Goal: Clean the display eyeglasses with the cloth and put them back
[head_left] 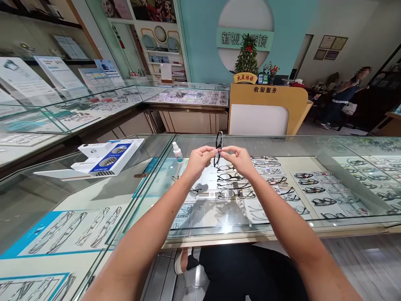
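Note:
A pair of black-framed eyeglasses (219,140) is held upright on its side above the glass counter, one lens above my fingers and the other below. My left hand (201,161) pinches the frame near its middle from the left. From the right, the thumb and fingers of my right hand (237,160) close on the same frame. The fingertips of both hands nearly meet there. Just left of my left hand, a small white spray bottle (177,152) with a blue-marked label stands on the glass. Rows of eyeglasses (233,177) lie inside the case under my hands.
An opened white and blue box (106,161) rests on the counter at the left. More display cases (188,97) run along the back and left. A yellow cashier desk (266,94) with a plant (247,58) stands ahead. Another person (343,96) is at the far right.

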`<action>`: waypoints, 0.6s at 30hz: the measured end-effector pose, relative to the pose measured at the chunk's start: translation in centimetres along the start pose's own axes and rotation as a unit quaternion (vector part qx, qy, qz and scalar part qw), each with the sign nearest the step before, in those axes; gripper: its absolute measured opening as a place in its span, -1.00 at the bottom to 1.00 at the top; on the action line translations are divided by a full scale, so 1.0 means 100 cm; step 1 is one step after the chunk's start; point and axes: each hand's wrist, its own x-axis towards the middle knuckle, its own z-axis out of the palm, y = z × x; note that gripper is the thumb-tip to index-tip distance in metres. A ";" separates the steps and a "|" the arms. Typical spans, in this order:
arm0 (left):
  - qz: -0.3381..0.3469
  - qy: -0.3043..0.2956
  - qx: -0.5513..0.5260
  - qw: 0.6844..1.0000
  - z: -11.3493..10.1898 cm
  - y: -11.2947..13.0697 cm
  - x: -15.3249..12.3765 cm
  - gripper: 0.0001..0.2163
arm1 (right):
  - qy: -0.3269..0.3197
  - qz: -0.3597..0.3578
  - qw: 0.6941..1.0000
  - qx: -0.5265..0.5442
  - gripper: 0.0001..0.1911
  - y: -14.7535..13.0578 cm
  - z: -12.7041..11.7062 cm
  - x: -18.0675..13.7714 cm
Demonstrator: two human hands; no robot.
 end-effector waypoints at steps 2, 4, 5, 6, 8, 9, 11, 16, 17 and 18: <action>0.000 -0.010 0.002 1.000 0.001 -0.002 -0.001 -0.40 | -0.006 0.005 1.000 0.028 -0.29 0.003 -0.003 0.001; -0.003 -0.017 0.006 1.000 0.002 -0.004 -0.002 -0.40 | -0.011 0.008 0.999 0.045 -0.32 0.004 -0.006 0.002; -0.006 -0.020 0.008 1.000 0.002 -0.004 -0.002 -0.40 | -0.015 0.010 0.999 0.050 -0.34 0.004 -0.007 0.002; -0.008 -0.023 0.008 1.000 0.002 -0.005 -0.002 -0.40 | -0.017 0.011 0.998 0.054 -0.36 0.004 -0.008 0.001; -0.013 -0.031 0.009 0.999 0.002 -0.005 -0.002 -0.40 | -0.022 0.014 0.998 0.052 -0.36 0.002 -0.010 0.000; -0.014 -0.035 0.011 0.999 0.002 -0.005 -0.002 -0.40 | -0.023 0.014 0.998 0.049 -0.36 0.001 -0.010 0.000; -0.012 -0.039 0.015 0.999 0.001 -0.005 -0.002 -0.41 | -0.019 0.013 0.999 0.041 -0.35 0.000 -0.011 0.000; -0.001 -0.027 0.053 0.998 -0.001 -0.007 -0.001 -0.43 | -0.005 0.012 1.000 0.028 -0.39 0.004 -0.014 0.001; -0.003 -0.024 0.059 0.998 -0.002 -0.008 -0.001 -0.42 | -0.006 0.012 1.000 0.027 -0.40 0.005 -0.014 0.001; -0.005 -0.021 0.062 0.998 -0.002 -0.009 0.000 -0.41 | -0.008 0.012 1.000 0.025 -0.40 0.005 -0.014 0.001</action>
